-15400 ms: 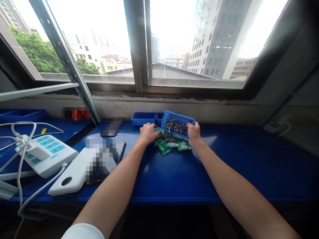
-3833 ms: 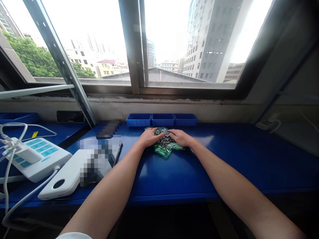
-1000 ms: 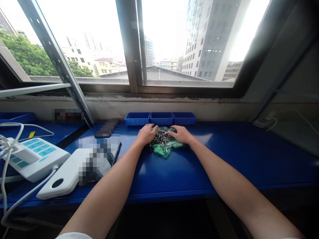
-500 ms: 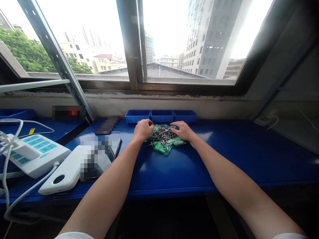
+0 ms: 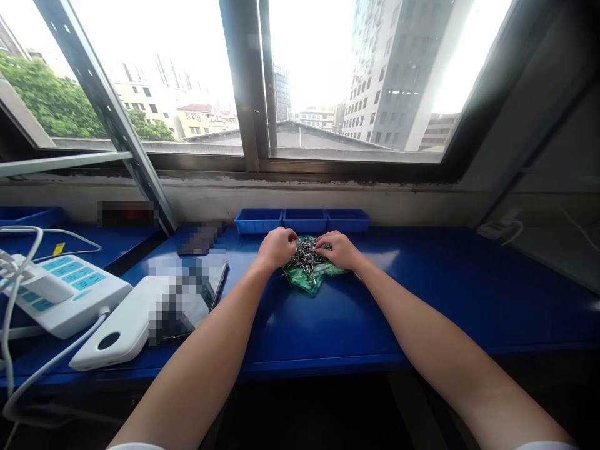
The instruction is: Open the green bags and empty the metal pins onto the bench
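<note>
A heap of small metal pins (image 5: 304, 257) lies on a pile of green circuit boards (image 5: 307, 279) on the blue bench (image 5: 328, 319). My left hand (image 5: 276, 247) is curled at the left side of the heap, its fingers closed against the pins. My right hand (image 5: 338, 249) rests on the right side with its fingers bent down into the pins. Both hands press in on the heap from either side. What the fingers pinch, if anything, is hidden.
Three small blue trays (image 5: 304, 220) stand in a row behind the heap, under the window sill. At the left lie a white power strip (image 5: 60, 294) with cables, a white flat device (image 5: 119, 331) and a phone (image 5: 206, 294). A white socket (image 5: 497, 230) sits far right.
Both hands have closed in toward each other over the pin heap; the left hand slid right, and the right hand's fingers curled further down.
</note>
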`<act>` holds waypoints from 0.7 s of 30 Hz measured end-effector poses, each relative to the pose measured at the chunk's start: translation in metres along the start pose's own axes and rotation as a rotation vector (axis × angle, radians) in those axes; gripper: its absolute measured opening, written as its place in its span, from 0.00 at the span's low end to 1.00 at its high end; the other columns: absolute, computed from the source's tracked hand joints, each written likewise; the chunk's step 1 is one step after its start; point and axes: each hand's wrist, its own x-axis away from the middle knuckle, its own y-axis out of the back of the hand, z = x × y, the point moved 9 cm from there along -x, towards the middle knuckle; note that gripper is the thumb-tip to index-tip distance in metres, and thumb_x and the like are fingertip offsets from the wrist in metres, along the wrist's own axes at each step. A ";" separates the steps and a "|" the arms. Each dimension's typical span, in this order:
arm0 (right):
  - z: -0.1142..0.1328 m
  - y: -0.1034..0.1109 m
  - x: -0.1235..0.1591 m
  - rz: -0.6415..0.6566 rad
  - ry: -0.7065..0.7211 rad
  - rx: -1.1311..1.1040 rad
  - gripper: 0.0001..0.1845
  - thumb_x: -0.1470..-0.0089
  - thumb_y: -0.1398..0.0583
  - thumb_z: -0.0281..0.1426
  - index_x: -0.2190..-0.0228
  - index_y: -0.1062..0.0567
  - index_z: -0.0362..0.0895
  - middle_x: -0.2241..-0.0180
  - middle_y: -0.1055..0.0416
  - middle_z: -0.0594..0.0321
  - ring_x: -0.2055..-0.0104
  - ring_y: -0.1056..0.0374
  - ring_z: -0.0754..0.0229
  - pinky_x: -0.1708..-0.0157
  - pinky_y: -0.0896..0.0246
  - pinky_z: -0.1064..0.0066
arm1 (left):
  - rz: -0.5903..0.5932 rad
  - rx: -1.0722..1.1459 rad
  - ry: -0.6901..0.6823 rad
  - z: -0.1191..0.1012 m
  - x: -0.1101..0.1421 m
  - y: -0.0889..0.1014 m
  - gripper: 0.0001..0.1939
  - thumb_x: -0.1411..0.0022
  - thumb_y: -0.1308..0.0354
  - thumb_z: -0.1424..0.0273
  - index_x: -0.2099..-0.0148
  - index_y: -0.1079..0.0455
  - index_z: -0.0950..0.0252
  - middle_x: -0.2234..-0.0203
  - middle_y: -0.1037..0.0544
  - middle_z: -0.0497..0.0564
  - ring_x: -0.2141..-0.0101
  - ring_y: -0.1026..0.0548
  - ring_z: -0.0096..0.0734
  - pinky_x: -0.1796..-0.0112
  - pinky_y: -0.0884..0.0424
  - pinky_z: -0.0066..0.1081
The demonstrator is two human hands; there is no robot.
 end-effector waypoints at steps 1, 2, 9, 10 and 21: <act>0.002 0.002 0.000 -0.017 0.014 -0.011 0.08 0.49 0.41 0.34 0.69 0.22 0.47 0.62 0.25 0.61 0.54 0.35 0.56 0.52 0.42 0.64 | -0.007 0.028 -0.034 -0.005 0.001 0.000 0.12 0.46 0.49 0.69 0.63 0.25 0.63 0.66 0.24 0.52 0.65 0.27 0.34 0.60 0.31 0.30; 0.003 0.004 0.000 -0.032 0.024 -0.019 0.09 0.48 0.42 0.34 0.68 0.22 0.47 0.63 0.25 0.61 0.55 0.35 0.56 0.53 0.41 0.65 | -0.010 0.058 -0.072 -0.010 0.002 0.000 0.13 0.45 0.49 0.69 0.62 0.25 0.63 0.66 0.24 0.51 0.64 0.27 0.34 0.59 0.31 0.30; 0.016 0.014 0.000 -0.034 -0.025 -0.024 0.13 0.43 0.48 0.34 0.64 0.23 0.46 0.66 0.25 0.61 0.61 0.34 0.59 0.58 0.41 0.68 | -0.013 0.170 -0.275 -0.041 0.013 -0.004 0.13 0.41 0.48 0.66 0.56 0.27 0.62 0.62 0.25 0.51 0.60 0.28 0.34 0.57 0.33 0.31; 0.018 0.013 -0.001 -0.023 -0.027 -0.026 0.14 0.43 0.48 0.34 0.64 0.24 0.46 0.66 0.25 0.62 0.61 0.34 0.59 0.58 0.41 0.69 | -0.013 0.174 -0.281 -0.043 0.013 -0.005 0.13 0.41 0.48 0.66 0.56 0.27 0.62 0.63 0.24 0.51 0.61 0.28 0.34 0.57 0.33 0.31; 0.018 0.019 0.001 -0.112 -0.063 -0.044 0.11 0.45 0.46 0.34 0.65 0.24 0.46 0.67 0.26 0.61 0.61 0.34 0.59 0.59 0.40 0.69 | -0.092 0.131 -0.167 -0.029 0.008 -0.003 0.13 0.38 0.53 0.68 0.62 0.27 0.63 0.65 0.24 0.51 0.63 0.28 0.34 0.60 0.34 0.30</act>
